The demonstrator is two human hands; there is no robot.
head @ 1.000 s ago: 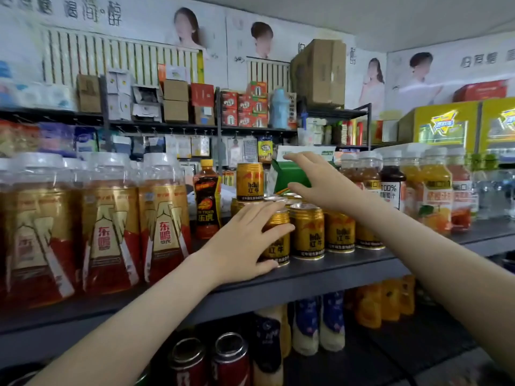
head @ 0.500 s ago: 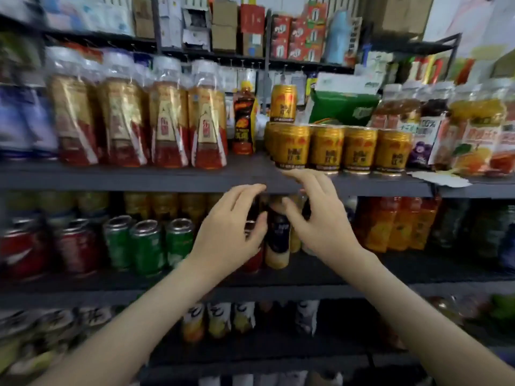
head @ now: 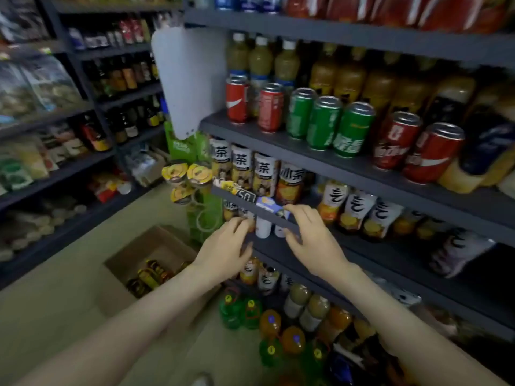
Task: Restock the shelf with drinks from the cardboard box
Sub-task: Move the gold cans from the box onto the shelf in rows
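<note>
Hovering at frame centre, head view: left hand and right hand empty, fingers loose, at shelf edge. Cardboard box with cans sits lower left. Risk: reaching down, a forearm clips the floor bottles.

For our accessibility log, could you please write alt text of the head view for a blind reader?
A person's empty left hand and right hand hover at the front edge of a grey shelf of tea drinks. An open cardboard box holding gold cans sits on the floor at lower left; red cans and green cans line the shelf above.
</note>
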